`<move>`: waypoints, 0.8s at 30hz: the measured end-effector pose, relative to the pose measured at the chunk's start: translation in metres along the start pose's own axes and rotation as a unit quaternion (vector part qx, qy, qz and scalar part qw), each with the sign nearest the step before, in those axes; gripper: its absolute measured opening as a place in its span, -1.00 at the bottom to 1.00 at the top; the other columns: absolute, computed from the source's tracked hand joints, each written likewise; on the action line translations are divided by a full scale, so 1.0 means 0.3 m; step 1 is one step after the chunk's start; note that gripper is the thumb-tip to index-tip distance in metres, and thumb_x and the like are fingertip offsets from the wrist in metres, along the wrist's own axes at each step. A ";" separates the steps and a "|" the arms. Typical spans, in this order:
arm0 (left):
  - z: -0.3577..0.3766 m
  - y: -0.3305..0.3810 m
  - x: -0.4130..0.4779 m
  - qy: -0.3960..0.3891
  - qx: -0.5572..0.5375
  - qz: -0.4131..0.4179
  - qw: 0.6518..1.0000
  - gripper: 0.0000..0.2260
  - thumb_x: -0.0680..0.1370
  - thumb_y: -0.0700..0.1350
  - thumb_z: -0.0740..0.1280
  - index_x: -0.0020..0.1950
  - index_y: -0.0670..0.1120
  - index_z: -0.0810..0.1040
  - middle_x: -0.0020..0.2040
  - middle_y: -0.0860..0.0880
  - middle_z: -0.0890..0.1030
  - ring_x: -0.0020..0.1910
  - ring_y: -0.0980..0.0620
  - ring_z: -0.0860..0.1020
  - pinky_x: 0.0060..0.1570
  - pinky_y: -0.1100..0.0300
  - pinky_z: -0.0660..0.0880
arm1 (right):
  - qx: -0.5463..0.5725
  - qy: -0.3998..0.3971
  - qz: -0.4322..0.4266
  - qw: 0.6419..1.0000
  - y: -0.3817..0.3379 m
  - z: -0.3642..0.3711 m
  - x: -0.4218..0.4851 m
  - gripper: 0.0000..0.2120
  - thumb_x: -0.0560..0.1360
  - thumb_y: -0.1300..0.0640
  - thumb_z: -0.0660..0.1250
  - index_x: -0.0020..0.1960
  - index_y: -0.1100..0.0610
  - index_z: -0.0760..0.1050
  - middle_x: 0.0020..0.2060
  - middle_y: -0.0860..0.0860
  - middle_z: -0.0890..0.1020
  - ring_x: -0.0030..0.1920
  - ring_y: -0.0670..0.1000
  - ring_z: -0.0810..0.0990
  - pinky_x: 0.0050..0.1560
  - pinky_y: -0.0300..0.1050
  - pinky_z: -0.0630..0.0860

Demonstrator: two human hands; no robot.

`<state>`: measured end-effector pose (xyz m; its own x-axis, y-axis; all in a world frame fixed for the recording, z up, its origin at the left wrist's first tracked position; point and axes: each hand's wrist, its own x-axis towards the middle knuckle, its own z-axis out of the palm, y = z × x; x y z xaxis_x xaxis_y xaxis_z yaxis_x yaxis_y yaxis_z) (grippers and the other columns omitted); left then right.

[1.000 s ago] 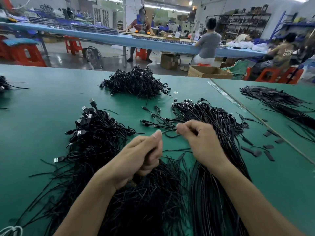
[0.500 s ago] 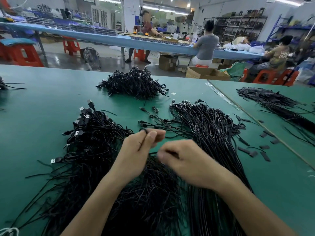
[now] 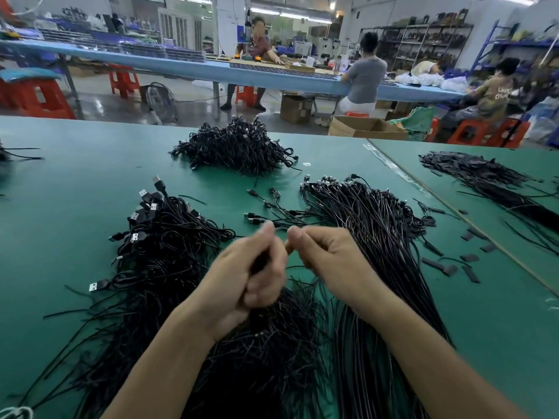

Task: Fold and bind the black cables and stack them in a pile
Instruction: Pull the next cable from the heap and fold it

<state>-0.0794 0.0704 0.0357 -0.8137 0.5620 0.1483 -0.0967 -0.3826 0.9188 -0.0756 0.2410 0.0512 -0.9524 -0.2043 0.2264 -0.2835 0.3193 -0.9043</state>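
Brings left hand point(image 3: 251, 276) and right hand point(image 3: 326, 261) together, lately apart. Grips a folded cable point(image 3: 259, 263) left, seemingly pinches its end right. Probably binding now.

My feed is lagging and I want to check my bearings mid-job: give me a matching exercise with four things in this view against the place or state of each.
Things
1. pile of bundled cables
2. cables with USB plugs
3. flat black strips
4. left hand

Place or state
A. scattered on the right side of the green table
B. curled round a dark cable, blurred
C. far middle of the table
D. left side, plugs pointing away from the person

Pairs: 1-C, 2-D, 3-A, 4-B
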 end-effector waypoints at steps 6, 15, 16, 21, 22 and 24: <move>-0.015 -0.011 0.043 0.185 -0.171 0.118 0.960 -0.61 0.54 0.08 0.19 -0.04 -0.12 0.73 -0.12 -0.10 0.72 -0.14 0.01 0.71 -0.20 0.26 0.62 | -0.236 -0.125 0.038 0.963 0.014 0.035 -0.041 -0.68 0.64 -0.02 0.23 -0.14 0.17 0.54 -0.44 -0.02 0.45 -0.42 -0.06 0.34 -0.34 -0.05 0.35; 0.012 -0.085 0.041 0.194 0.370 0.258 0.871 -0.71 0.67 0.03 0.16 0.29 0.02 0.58 0.19 0.13 0.67 0.24 0.18 0.58 0.22 0.26 0.50 | -0.346 -0.154 0.010 0.926 -0.122 -0.019 -0.063 -0.72 0.57 -0.05 0.16 -0.25 0.05 0.39 -0.38 -0.06 0.51 -0.35 -0.01 0.45 -0.22 0.11 0.53; 0.009 -0.086 0.037 0.185 0.419 0.234 0.858 -0.71 0.68 0.04 0.15 0.20 0.03 0.64 0.09 0.16 0.69 0.12 0.21 0.62 0.12 0.22 0.55 | -0.347 -0.137 -0.006 0.928 -0.129 -0.031 -0.062 -0.72 0.56 -0.06 0.18 -0.27 0.04 0.40 -0.42 -0.08 0.49 -0.38 -0.09 0.41 -0.26 0.06 0.50; 0.006 -0.071 0.029 0.141 0.344 0.087 0.924 -0.49 0.63 0.17 0.10 -0.36 -0.05 0.59 -0.56 -0.02 0.48 -0.55 0.05 0.44 -0.44 0.21 0.43 | -0.313 -0.038 -0.065 0.947 -0.117 -0.076 -0.032 -0.77 0.54 -0.16 0.36 -0.17 -0.04 0.61 -0.38 -0.28 0.54 -0.35 -0.19 0.49 -0.30 -0.16 0.38; 0.007 -0.061 0.027 0.121 0.292 0.053 0.947 -0.47 0.62 0.19 0.10 -0.39 -0.06 0.58 -0.61 0.00 0.39 -0.59 0.04 0.37 -0.47 0.23 0.39 | -0.284 -0.024 -0.077 0.955 -0.107 -0.075 -0.023 -0.80 0.52 -0.14 0.40 -0.16 -0.04 0.63 -0.37 -0.24 0.56 -0.33 -0.18 0.50 -0.27 -0.17 0.41; 0.006 -0.038 0.018 0.064 0.188 -0.002 0.980 -0.46 0.64 0.20 0.11 -0.42 -0.04 0.52 -0.61 0.05 0.26 -0.62 0.06 0.25 -0.50 0.24 0.35 | -0.214 0.003 -0.099 0.972 -0.088 -0.061 -0.008 -0.84 0.47 -0.08 0.46 -0.18 -0.01 0.64 -0.37 -0.18 0.58 -0.35 -0.17 0.49 -0.28 -0.27 0.41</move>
<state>-0.0818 0.0791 0.0268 -0.8817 0.4565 0.1194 0.0985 -0.0694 0.9927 -0.0680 0.2501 0.0812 -0.8743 -0.2966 0.3841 -0.4815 0.6297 -0.6096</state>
